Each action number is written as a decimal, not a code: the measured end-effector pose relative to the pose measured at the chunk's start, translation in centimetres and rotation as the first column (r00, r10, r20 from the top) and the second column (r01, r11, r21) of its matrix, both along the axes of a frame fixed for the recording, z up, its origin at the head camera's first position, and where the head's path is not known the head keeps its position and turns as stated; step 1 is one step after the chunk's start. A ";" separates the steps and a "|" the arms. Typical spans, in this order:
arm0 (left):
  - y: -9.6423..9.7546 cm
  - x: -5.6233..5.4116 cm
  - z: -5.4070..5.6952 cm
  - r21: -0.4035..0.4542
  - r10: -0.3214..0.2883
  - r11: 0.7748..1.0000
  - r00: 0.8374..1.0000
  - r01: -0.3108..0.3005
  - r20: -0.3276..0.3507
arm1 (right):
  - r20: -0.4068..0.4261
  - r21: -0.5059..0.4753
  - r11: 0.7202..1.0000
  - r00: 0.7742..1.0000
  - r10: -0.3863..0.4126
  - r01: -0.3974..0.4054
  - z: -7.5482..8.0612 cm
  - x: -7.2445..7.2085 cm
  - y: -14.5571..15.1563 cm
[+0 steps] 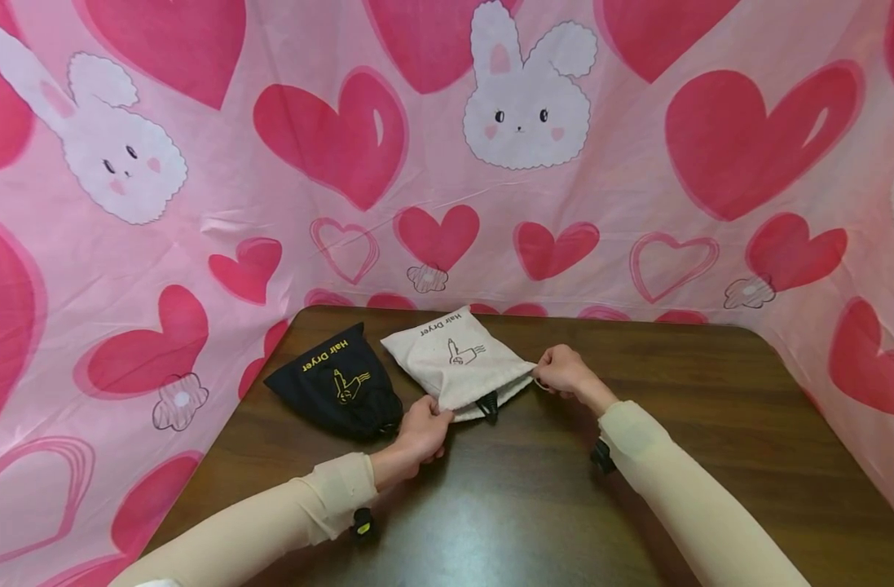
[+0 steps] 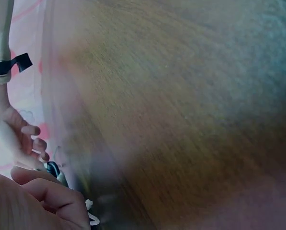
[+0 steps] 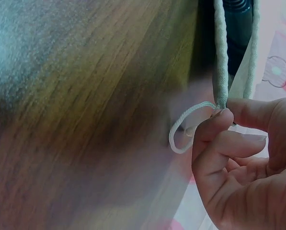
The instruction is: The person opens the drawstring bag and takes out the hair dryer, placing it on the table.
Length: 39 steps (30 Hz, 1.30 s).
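Note:
A white drawstring bag (image 1: 454, 359) printed "Hair Dryer" lies on the table, its mouth turned toward me and partly spread. From the mouth pokes a black ribbed piece (image 1: 488, 405), which the right wrist view shows as a ribbed cord end (image 3: 237, 7); the rest is hidden inside. My left hand (image 1: 423, 430) pinches the left corner of the mouth. At the opposite corner my right hand (image 1: 564, 371) pinches the hem between thumb and forefinger, where a white cord loop (image 3: 173, 139) hangs out.
Left of the white bag lies a black drawstring bag (image 1: 336, 383) with yellow "Hair Dryer" print, its mouth gathered. The brown wooden table (image 1: 696, 432) is backed by pink heart-and-rabbit cloth (image 1: 608, 187) on the far side and both flanks.

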<state>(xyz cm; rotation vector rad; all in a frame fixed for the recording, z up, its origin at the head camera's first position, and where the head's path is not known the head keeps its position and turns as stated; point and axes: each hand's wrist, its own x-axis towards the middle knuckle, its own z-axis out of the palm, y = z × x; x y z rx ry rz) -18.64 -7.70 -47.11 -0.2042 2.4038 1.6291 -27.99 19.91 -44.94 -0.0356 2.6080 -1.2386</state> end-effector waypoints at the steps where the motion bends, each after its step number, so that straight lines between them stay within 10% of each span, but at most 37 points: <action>1: 0.0 0.0 0.0 0.000 0.000 1.000 1.000 0.000 -0.001 | -0.004 0.005 1.000 1.000 -0.004 0.004 0.0 -0.1 0.0; 39: 0.3 1.0 0.6 0.125 -0.048 0.991 0.995 0.037 0.084 | -0.052 0.006 1.000 0.998 0.018 -0.017 -0.5 -0.5 0.3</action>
